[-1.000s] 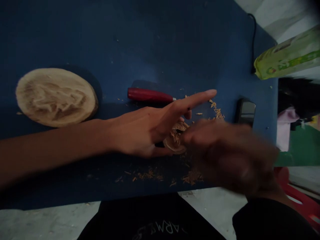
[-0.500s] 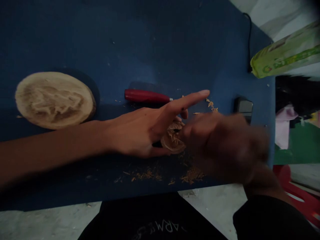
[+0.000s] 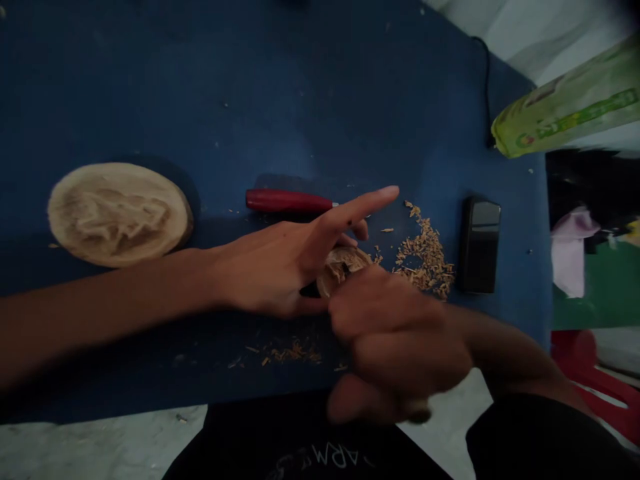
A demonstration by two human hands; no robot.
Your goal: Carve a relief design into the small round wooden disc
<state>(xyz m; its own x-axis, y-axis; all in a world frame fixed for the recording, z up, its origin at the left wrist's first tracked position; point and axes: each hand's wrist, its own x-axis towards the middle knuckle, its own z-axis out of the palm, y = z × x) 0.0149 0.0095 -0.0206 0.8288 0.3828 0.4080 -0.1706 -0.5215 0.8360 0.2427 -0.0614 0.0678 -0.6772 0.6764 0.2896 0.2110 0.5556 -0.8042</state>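
Observation:
My left hand (image 3: pixel 280 267) grips a small round piece of carved wood (image 3: pixel 345 257) between thumb and fingers, pressing it to the table; the index finger points out straight. Over the wood's near right edge, my right hand (image 3: pixel 400 330) is closed in a fist around a carving tool (image 3: pixel 420 410). Only the rounded end of its handle shows below the fist; its tip seems to meet the carved face, though the fist hides most of it. Just beyond my left hand lies a red-handled tool (image 3: pixel 287 200), its metal end partly covered by my fingers.
A larger oval wood slab (image 3: pixel 120 213) with a carved relief lies left on the blue table (image 3: pixel 300 100). Wood shavings (image 3: pixel 427 257) are heaped right of my hands, beside a black box-shaped object (image 3: pixel 480 243). A green plastic package (image 3: pixel 565 107) and a black cable (image 3: pixel 487 87) are far right.
My right fist has swung left and toward my body, turning over the wood and uncovering the shavings and the black object. My left hand keeps its hold; the view has shifted slightly.

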